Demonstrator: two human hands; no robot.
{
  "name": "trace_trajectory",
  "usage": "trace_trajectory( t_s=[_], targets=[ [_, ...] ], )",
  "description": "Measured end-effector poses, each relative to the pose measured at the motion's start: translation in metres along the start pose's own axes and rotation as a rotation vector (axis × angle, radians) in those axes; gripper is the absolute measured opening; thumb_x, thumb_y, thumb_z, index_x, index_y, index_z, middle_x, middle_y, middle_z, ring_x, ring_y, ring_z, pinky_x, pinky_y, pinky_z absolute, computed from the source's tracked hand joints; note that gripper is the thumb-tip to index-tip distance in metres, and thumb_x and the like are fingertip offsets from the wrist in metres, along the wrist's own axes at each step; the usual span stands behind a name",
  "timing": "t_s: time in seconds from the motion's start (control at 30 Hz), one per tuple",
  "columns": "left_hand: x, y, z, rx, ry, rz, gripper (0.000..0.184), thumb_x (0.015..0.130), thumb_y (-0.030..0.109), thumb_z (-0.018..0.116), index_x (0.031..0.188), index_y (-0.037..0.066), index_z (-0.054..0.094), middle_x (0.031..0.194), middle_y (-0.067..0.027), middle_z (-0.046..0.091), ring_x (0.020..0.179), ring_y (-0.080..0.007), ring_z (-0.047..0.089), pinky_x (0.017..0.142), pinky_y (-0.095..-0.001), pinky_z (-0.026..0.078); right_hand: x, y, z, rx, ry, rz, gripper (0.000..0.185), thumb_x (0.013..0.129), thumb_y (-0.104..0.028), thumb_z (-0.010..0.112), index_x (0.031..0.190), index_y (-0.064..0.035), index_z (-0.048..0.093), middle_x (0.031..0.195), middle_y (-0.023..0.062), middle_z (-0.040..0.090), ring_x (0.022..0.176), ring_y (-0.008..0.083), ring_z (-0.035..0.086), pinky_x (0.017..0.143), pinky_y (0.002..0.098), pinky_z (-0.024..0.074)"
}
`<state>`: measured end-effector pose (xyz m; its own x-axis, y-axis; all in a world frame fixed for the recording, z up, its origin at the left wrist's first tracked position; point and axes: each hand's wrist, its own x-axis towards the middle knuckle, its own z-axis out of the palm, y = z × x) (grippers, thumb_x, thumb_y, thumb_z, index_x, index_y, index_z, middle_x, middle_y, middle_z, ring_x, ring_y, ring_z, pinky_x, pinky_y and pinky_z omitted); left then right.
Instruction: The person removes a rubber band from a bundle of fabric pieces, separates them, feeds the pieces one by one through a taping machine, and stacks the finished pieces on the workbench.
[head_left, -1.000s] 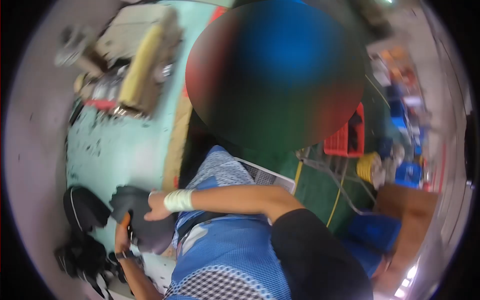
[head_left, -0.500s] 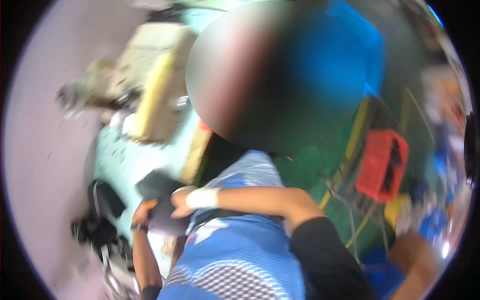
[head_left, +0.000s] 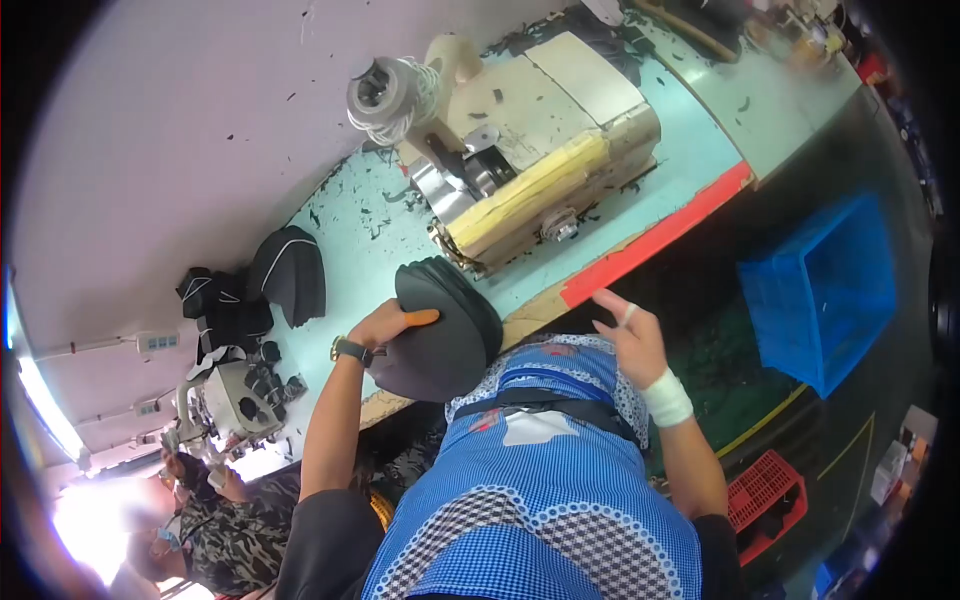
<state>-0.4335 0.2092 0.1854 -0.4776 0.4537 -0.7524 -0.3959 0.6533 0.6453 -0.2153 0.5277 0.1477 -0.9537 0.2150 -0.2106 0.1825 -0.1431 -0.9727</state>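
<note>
My left hand [head_left: 385, 324] is closed on the edge of a stack of dark, curved fabric pieces [head_left: 440, 345], with its orange-covered thumb lying across the top piece. The stack is held at the front edge of the pale green table [head_left: 350, 220], just above my lap. My right hand [head_left: 638, 342] is apart from it, fingers stretched out with nothing in them, beside the red-taped table edge [head_left: 655, 235]. Just beyond the stack stands a sewing machine [head_left: 560, 110], its front covered in yellow.
More dark pieces with white trim [head_left: 290, 275] lie at the table's left. A blue crate [head_left: 825, 295] and a red basket [head_left: 765, 505] are on the right. A co-worker in camouflage clothing [head_left: 240, 530] sits at another machine [head_left: 235, 400] at lower left.
My right hand has come off the stack and moved right, its fingers opening. My left hand still holds the stack. The view has swung round and become sharp, with the sewing machine now more central.
</note>
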Motion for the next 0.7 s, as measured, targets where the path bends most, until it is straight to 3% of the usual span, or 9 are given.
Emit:
trace_trajectory(
  t_s=[0.1,0.23,0.33,0.4,0.47,0.53,0.57,0.63,0.7],
  targets=[
    [-0.009,0.009,-0.014,0.496,0.162,-0.101,0.049,0.080,0.035,0.072,0.108,-0.005,0.066,0.094,-0.0143,0.070,0.089,-0.0228,0.067,0.083,-0.0323,0.051,-0.012,-0.026,-0.006,0.301,0.159,0.203,0.056,0.086,0.005,0.055,0.140,0.0019,0.042,0.140,0.0195,0.046,0.128,0.0297,0.047,0.100,0.0367,0.0442],
    [-0.012,0.007,-0.011,0.576,0.232,-0.022,0.054,0.078,0.041,0.073,0.099,-0.008,0.065,0.081,-0.0205,0.068,0.078,-0.0310,0.068,0.072,-0.0364,0.052,-0.017,-0.058,-0.014,0.321,0.065,0.388,0.078,0.083,-0.011,0.069,0.148,-0.0023,0.028,0.148,0.0212,0.034,0.134,0.0335,0.039,0.104,0.0452,0.0392],
    [-0.021,0.021,-0.003,0.812,0.347,-0.074,0.049,0.079,0.038,0.073,0.091,-0.009,0.064,0.078,-0.0229,0.065,0.075,-0.0341,0.066,0.068,-0.0389,0.050,-0.013,-0.049,-0.029,-0.252,-0.223,0.028,0.105,0.070,-0.033,0.081,0.151,-0.0033,0.022,0.150,0.0230,0.029,0.135,0.0368,0.034,0.110,0.0519,0.0283],
    [-0.033,0.018,-0.002,0.925,0.419,-0.137,0.047,0.080,0.037,0.072,0.087,-0.009,0.063,0.076,-0.0241,0.063,0.073,-0.0357,0.065,0.066,-0.0402,0.050,-0.009,-0.051,-0.028,-0.369,-0.384,0.065,0.108,0.067,-0.035,0.083,0.150,-0.0031,0.022,0.149,0.0241,0.029,0.135,0.0385,0.033,0.110,0.0528,0.0252],
    [-0.042,0.020,-0.002,0.960,0.594,0.119,0.040,0.080,0.032,0.072,0.080,-0.006,0.060,0.074,-0.0232,0.063,0.071,-0.0407,0.061,0.063,-0.0435,0.048,0.007,-0.059,-0.023,-0.603,-0.641,0.093,0.115,0.060,-0.038,0.085,0.149,-0.0028,0.022,0.147,0.0262,0.031,0.136,0.0419,0.030,0.111,0.0546,0.0191],
    [-0.048,0.036,-0.003,0.974,0.682,0.241,0.038,0.080,0.030,0.071,0.076,-0.005,0.058,0.073,-0.0227,0.062,0.070,-0.0431,0.059,0.062,-0.0452,0.046,0.028,-0.044,-0.004,-0.690,-0.610,0.034,0.115,0.059,-0.047,0.083,0.148,-0.0025,0.025,0.145,0.0263,0.033,0.134,0.0421,0.032,0.111,0.0525,0.0195],
    [-0.057,0.060,0.000,0.834,0.537,0.251,0.033,0.080,0.027,0.071,0.078,-0.004,0.059,0.074,-0.0215,0.063,0.070,-0.0427,0.058,0.062,-0.0448,0.046,0.034,-0.040,0.010,-0.774,-0.561,-0.016,0.115,0.059,-0.056,0.080,0.147,-0.0022,0.029,0.143,0.0263,0.035,0.132,0.0423,0.033,0.111,0.0503,0.0199],
    [-0.064,0.098,0.005,0.551,0.267,0.277,0.024,0.081,0.020,0.069,0.083,-0.002,0.061,0.075,-0.0192,0.064,0.069,-0.0419,0.057,0.061,-0.0439,0.045,0.072,-0.067,0.046,-0.598,-0.389,-0.329,0.087,0.069,-0.046,0.078,0.134,0.0012,0.046,0.122,0.0255,0.054,0.119,0.0385,0.050,0.103,0.0442,0.0344],
    [-0.045,0.111,0.017,0.435,0.212,0.396,0.022,0.083,0.019,0.068,0.085,-0.002,0.062,0.071,-0.0163,0.062,0.064,-0.0352,0.056,0.059,-0.0412,0.043,0.101,-0.086,0.082,-0.414,-0.375,-0.184,0.066,0.077,-0.038,0.074,0.125,0.0023,0.054,0.108,0.0203,0.060,0.105,0.0326,0.057,0.093,0.0389,0.0410]
  ],
)
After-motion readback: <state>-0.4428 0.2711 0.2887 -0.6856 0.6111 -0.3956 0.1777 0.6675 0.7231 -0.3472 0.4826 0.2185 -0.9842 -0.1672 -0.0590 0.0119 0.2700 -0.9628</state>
